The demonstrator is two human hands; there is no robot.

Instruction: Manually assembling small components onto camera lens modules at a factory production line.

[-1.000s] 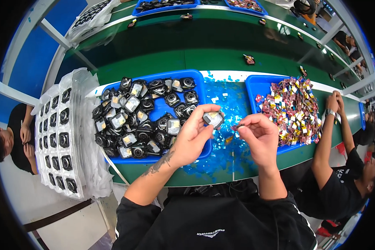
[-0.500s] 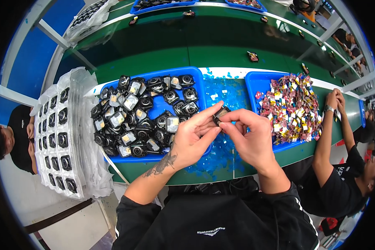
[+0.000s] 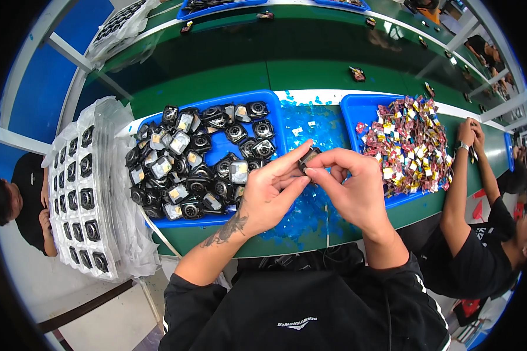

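Between my two hands, above the gap separating two blue trays, is a small black watch case [image 3: 311,156] with a tan-and-dark inner face. My left hand [image 3: 268,196] supports it from the left, fingers extended behind it and thumb near its lower edge. With thumb and forefinger, my right hand [image 3: 352,186] pinches the near right edge of the case. Fingers cover much of it, so the fine detail of the contact is hidden. Left of my hands, a blue tray [image 3: 278,117] holds a heap of similar black watch cases [image 3: 200,141], some showing pale inner faces.
A second blue tray [image 3: 350,108] on the right is piled with small red, yellow and white parts [image 3: 407,146]. Blue film scraps [image 3: 313,126] litter the green table between them. White moulded trays [image 3: 70,193] of watch cases stand at left. Co-workers sit on both sides; a person's hands [image 3: 471,133] are at right.
The whole view has shifted slightly. My hands keep nearly the same grip on the watch case. At the left, the co-worker's hand sits a little lower.
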